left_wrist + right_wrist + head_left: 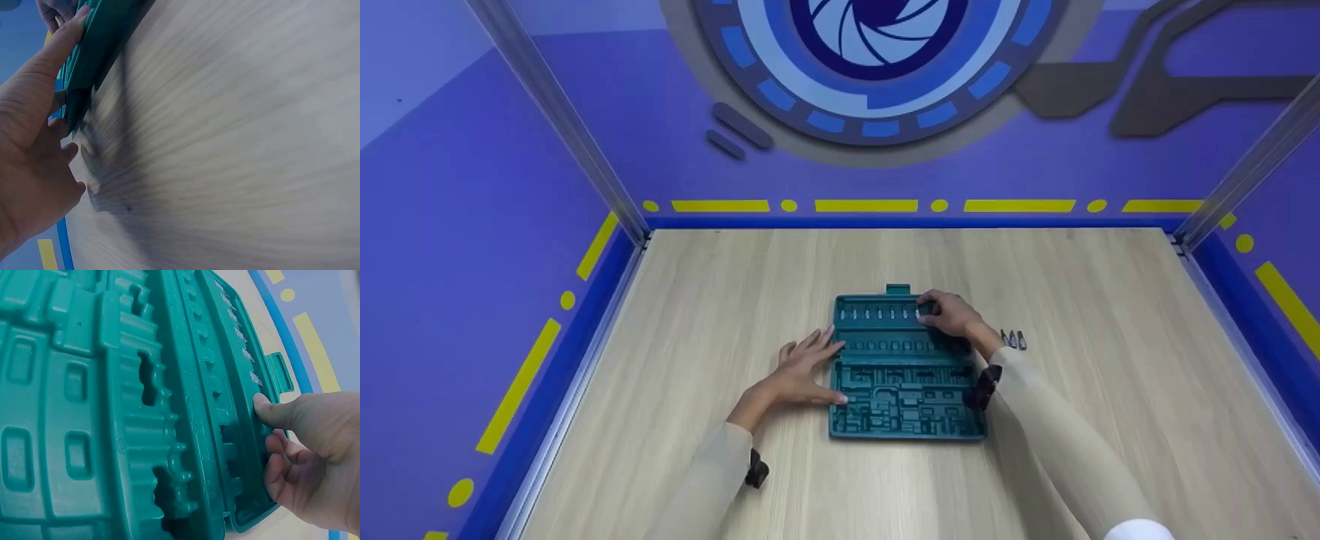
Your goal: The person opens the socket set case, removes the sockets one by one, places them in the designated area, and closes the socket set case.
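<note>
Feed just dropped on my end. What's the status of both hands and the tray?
Left hand flat, fingers straight, steadying green tool tray at its left edge. Right hand fingertips pressing top slot row. Three bits loose on table, right of tray.

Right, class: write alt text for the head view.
Two hands work at a teal tray on a wooden table: the left hand rests flat against its left edge, the right hand presses a slot in its top row. Three small bits lie beside.

It looked like a staged recording booth rather than a home or workshop: a pale wood-grain table (885,465) stood boxed in by purple walls (495,247) with yellow dashes (866,205) (plus a big blue aperture emblem (877,60)), framed by bare aluminium posts (562,120).
</note>
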`<state>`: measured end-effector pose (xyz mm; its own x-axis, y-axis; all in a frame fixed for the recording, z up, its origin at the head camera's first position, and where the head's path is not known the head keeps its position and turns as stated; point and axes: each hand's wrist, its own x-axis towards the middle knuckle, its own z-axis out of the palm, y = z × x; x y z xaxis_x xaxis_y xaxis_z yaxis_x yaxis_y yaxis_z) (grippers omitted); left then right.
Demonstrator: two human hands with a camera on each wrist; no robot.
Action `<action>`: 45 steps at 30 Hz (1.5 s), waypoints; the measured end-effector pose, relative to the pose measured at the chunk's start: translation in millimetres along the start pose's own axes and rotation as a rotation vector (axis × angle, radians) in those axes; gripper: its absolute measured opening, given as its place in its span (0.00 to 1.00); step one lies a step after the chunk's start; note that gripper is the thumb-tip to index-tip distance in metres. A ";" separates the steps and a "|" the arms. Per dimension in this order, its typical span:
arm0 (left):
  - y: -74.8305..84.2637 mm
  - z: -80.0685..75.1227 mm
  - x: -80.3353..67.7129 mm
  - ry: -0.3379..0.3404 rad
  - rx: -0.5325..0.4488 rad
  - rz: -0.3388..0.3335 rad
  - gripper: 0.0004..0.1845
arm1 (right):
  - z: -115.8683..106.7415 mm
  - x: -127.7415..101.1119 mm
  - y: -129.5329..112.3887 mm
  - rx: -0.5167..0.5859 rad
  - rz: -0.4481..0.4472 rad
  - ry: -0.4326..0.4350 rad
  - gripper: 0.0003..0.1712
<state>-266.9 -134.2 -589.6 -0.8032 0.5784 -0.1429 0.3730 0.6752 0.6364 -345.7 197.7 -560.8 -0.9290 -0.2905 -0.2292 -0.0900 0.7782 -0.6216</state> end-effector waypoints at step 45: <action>8.6 -2.2 -2.4 -0.010 0.036 -0.049 0.56 | 14.6 -45.7 12.5 0.563 0.056 0.232 0.08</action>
<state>-262.8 -130.7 -582.1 -0.8163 0.5487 -0.1806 0.3501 0.7187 0.6008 -299.2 212.6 -569.0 -0.9865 -0.0795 -0.1433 0.1062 0.3561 -0.9284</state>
